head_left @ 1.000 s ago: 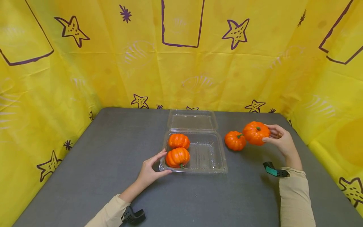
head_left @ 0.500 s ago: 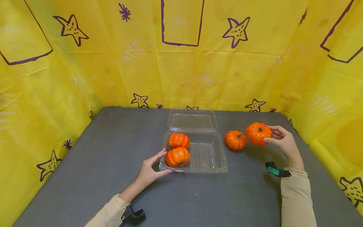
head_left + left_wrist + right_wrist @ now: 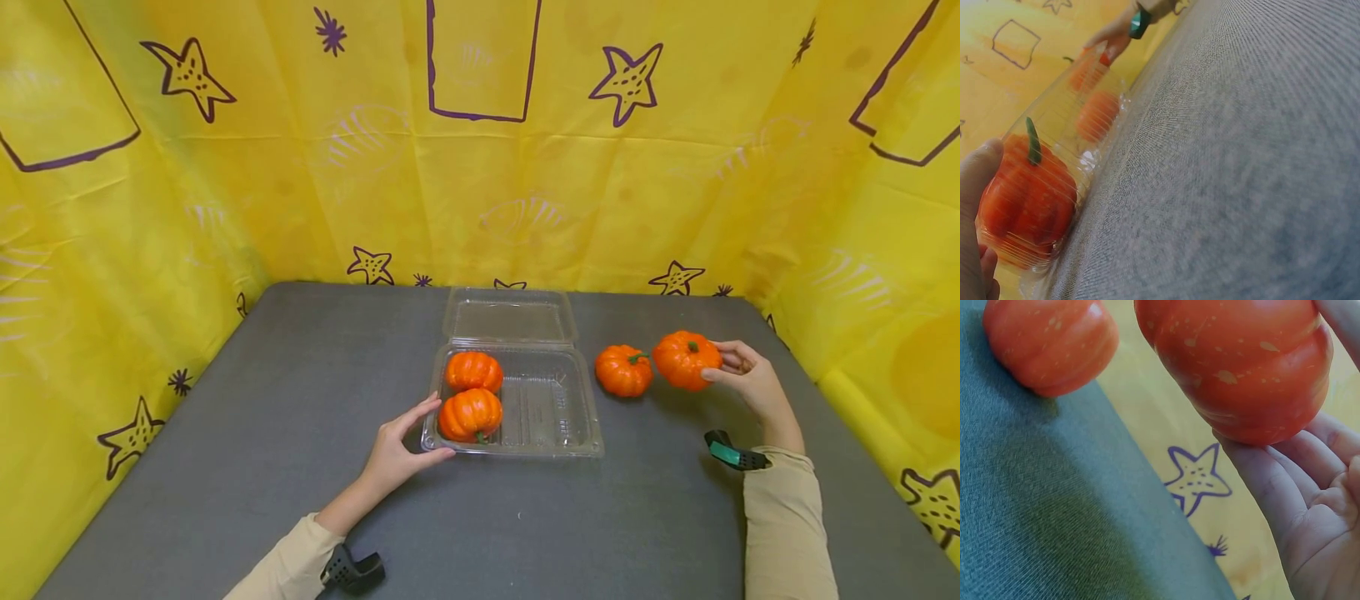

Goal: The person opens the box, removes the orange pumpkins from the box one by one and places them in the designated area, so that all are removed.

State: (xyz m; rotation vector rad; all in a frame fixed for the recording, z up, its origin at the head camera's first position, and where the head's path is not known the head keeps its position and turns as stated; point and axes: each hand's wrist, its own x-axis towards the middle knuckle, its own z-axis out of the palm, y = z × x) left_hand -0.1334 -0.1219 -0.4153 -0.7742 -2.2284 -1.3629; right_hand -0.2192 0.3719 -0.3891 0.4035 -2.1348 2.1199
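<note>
My right hand [image 3: 750, 379] holds an orange pumpkin [image 3: 686, 360] with a short green stem between thumb and fingers. In the right wrist view this pumpkin [image 3: 1241, 369] hangs off the table, with fingertips under it. Just left of it, a smaller pumpkin [image 3: 624, 371] sits on the table. A clear plastic clamshell container [image 3: 536, 408] stands with its lid [image 3: 512, 317] folded back. Two pumpkins lie along its left side, a rear one [image 3: 474, 372] and a front one [image 3: 470, 415]. My left hand [image 3: 393, 446] grips the container's front left corner, thumb at the front edge and fingers along the left side.
The grey table [image 3: 300, 375] is walled at the back and both sides by a yellow cloth [image 3: 480, 167] with purple starfish drawings. Both wrists wear dark bands, the left one [image 3: 354, 571] near the front and the right one [image 3: 731, 454] with a green patch.
My right hand has shifted slightly right and then a little lower with its pumpkin, leaving a small gap to the one on the table. The left hand and container have stayed in place.
</note>
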